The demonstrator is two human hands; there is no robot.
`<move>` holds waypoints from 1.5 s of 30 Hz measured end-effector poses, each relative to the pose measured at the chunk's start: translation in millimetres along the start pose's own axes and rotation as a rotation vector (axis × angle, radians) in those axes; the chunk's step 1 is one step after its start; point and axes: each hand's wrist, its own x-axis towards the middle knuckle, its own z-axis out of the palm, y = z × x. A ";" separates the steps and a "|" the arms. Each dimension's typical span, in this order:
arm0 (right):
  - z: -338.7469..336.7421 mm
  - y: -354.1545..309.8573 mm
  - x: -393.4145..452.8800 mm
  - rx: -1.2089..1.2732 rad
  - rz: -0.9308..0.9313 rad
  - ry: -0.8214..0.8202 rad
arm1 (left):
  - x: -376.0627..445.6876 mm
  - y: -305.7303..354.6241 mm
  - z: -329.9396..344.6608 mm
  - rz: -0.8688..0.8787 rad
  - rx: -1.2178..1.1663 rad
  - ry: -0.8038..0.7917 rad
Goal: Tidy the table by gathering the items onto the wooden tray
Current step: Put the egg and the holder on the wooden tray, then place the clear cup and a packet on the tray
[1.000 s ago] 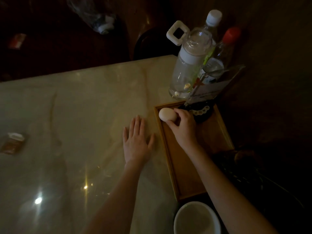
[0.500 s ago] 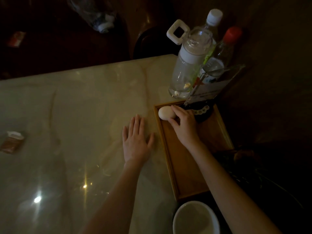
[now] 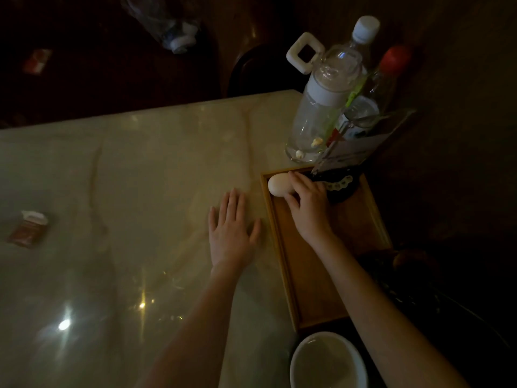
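I note the right hand (image 3: 307, 203) gripping the egg (image 3: 277, 185) at the wooden tray's (image 3: 313, 275) far corner; left hand (image 3: 230, 231) flat on tabletop (image 3: 140, 177). Next, I judge: gentle release.

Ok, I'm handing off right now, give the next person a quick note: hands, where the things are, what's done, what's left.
Right hand: grips the egg, which sits at the far left corner of the wooden tray; not let go yet.
Left hand: flat on the table beside the tray, holding nothing.
Done: a dark object with a beaded trim sits at the tray's far end; the egg is almost placed.
Left: release the egg, then fetch the small brown packet at the table's left. The white bowl near the tray and the bottles beyond it are also off the tray.
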 end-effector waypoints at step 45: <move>73.0 -263.2 -79.1 -0.498 -0.628 -0.226 | -93.0 -257.7 -222.9 0.104 0.210 0.137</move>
